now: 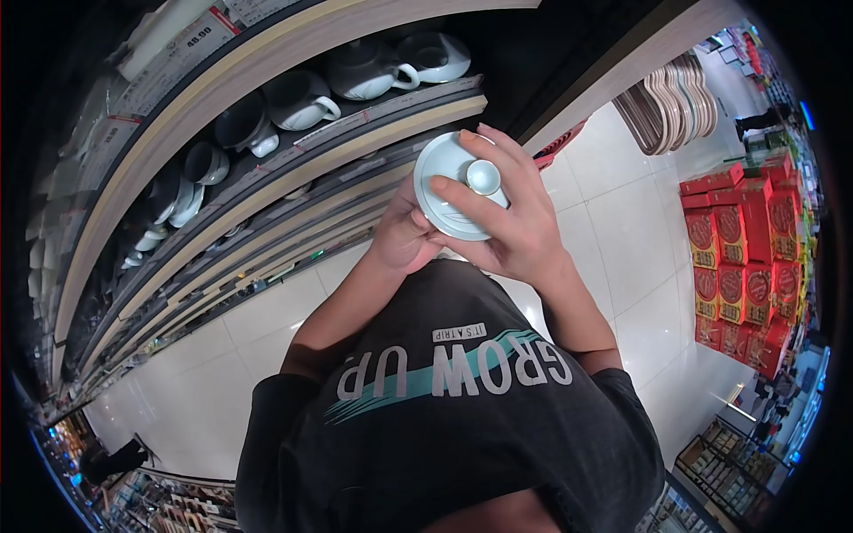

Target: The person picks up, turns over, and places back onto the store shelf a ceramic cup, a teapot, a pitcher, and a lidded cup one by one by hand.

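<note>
A pale blue-green lidded cup [450,162], seen from above, is in front of my chest near the shelf edge. Its round lid has a small hollow knob [482,177] on top. My right hand [524,218] lies over the lid, with thumb and forefinger on either side of the knob. From the left, my left hand [404,233] closes around the cup's side and underside. The cup's body is mostly hidden by the lid and my hands.
At left, shelves hold several glazed cups and teapots [364,75] above price labels [197,37]. Hanging trays [671,105] are at upper right. Red gift boxes [746,258] are stacked at right. Pale tiled floor [635,240] lies below.
</note>
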Demonstrator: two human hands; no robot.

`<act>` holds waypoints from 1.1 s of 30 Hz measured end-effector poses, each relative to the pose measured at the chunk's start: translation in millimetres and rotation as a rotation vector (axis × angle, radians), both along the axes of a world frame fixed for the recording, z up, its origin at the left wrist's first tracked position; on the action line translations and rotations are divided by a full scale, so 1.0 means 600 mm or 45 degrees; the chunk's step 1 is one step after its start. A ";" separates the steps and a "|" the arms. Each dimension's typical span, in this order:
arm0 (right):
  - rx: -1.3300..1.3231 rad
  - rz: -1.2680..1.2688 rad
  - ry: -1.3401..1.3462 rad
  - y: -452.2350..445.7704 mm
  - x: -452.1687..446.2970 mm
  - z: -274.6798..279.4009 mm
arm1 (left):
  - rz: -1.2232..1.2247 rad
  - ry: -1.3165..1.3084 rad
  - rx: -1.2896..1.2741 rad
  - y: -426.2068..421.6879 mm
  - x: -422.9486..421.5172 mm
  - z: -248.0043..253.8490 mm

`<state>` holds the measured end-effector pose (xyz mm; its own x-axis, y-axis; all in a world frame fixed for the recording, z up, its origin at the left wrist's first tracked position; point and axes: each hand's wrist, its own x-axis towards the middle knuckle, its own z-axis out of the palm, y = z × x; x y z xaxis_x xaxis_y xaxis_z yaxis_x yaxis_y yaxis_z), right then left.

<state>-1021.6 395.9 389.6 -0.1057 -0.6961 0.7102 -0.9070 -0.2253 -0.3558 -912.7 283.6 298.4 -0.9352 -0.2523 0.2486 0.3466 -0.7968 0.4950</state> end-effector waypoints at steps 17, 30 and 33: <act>-0.134 0.057 -0.511 0.003 0.005 -0.025 | 0.174 -0.204 -0.450 -0.020 0.012 0.032; -0.141 0.824 -2.807 -0.002 0.021 -0.033 | 0.764 -0.242 -1.743 -0.047 -0.010 0.092; -0.228 0.785 -2.849 0.002 0.030 -0.033 | 0.614 -0.332 -1.668 -0.044 -0.011 0.094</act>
<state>-1003.9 397.2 369.6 -0.4021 -0.9054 -0.1361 0.8899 -0.3515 -0.2908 -919.3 257.1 354.9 -0.8795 -0.2802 0.3846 0.2341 0.4489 0.8624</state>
